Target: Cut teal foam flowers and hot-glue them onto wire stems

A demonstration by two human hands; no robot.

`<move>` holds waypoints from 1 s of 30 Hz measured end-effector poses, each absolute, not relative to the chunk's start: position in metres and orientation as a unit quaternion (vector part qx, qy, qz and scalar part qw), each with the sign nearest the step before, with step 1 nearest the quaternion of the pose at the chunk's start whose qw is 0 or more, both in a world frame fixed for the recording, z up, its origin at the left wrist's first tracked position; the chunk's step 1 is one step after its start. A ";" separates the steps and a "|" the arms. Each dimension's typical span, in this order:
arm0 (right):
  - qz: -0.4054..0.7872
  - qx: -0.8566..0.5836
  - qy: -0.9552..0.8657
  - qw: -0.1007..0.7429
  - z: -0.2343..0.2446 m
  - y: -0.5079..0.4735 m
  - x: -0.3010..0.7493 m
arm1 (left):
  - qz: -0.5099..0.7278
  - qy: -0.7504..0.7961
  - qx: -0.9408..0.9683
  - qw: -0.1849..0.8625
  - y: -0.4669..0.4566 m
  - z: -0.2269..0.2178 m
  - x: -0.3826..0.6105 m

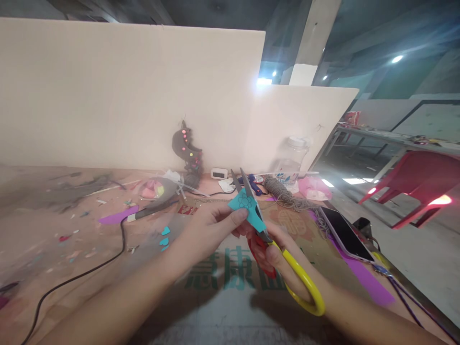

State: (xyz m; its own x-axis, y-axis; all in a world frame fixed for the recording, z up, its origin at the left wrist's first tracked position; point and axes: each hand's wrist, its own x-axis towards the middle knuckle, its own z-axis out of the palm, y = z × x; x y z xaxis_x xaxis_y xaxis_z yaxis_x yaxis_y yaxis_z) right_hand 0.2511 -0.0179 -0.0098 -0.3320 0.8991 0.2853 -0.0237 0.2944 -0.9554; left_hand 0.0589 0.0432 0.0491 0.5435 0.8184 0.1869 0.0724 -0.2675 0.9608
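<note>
My left hand (pixel 212 227) pinches a small teal paper piece (pixel 247 207) with a drawn flower outline, held up above the table. My right hand (pixel 278 256) grips scissors (pixel 298 278) with one red and one yellow handle loop. The scissors' blades (pixel 247 187) are apart and straddle the top edge of the teal piece. Both forearms reach in from the bottom of the view.
The cardboard-covered table (pixel 230 287) carries paper scraps, small teal hearts (pixel 164 237), a purple strip (pixel 117 216), a black cable (pixel 89 273), a twine bundle (pixel 283 194), a phone (pixel 345 234), a clear jar (pixel 293 160) and a dark ornament (pixel 189 153). White panels stand behind; a red chair (pixel 417 184) stands right.
</note>
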 end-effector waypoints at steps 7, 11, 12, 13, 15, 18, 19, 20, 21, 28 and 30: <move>0.476 -0.374 -0.652 0.457 0.005 -0.021 0.248 | 0.343 0.355 0.726 0.479 0.044 0.051 0.055; 0.478 -0.384 -0.647 0.453 0.008 -0.023 0.248 | 0.335 0.365 0.738 0.458 0.044 0.055 0.054; 0.478 -0.384 -0.647 0.453 0.008 -0.023 0.248 | 0.336 0.363 0.739 0.457 0.044 0.056 0.054; 0.476 -0.385 -0.648 0.452 0.007 -0.023 0.248 | 0.339 0.360 0.740 0.457 0.044 0.056 0.053; 0.472 -0.387 -0.652 0.450 0.007 -0.023 0.249 | 0.344 0.351 0.739 0.460 0.045 0.057 0.052; 0.475 -0.393 -0.647 0.449 0.007 -0.022 0.250 | 0.357 0.342 0.734 0.466 0.046 0.057 0.050; 0.482 -0.392 -0.643 0.448 0.007 -0.022 0.250 | 0.360 0.340 0.733 0.466 0.046 0.057 0.050; 0.489 -0.390 -0.639 0.448 0.007 -0.022 0.250 | 0.363 0.339 0.732 0.465 0.047 0.057 0.050; 0.494 -0.388 -0.635 0.449 0.007 -0.021 0.250 | 0.365 0.338 0.732 0.465 0.047 0.058 0.050; 0.474 -0.381 -0.654 0.450 0.003 -0.018 0.252 | 0.370 0.339 0.731 0.463 0.043 0.064 0.049; 0.480 -0.381 -0.651 0.447 0.001 -0.017 0.253 | 0.368 0.340 0.734 0.459 0.044 0.064 0.048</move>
State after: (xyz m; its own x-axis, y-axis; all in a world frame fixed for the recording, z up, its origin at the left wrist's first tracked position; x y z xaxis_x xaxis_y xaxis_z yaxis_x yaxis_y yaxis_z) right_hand 0.2527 -0.0166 0.0014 -0.3097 0.9259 0.2165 0.0664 0.2482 -0.9664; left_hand 0.0482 0.0435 0.0640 0.4975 0.8370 0.2280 0.1620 -0.3478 0.9235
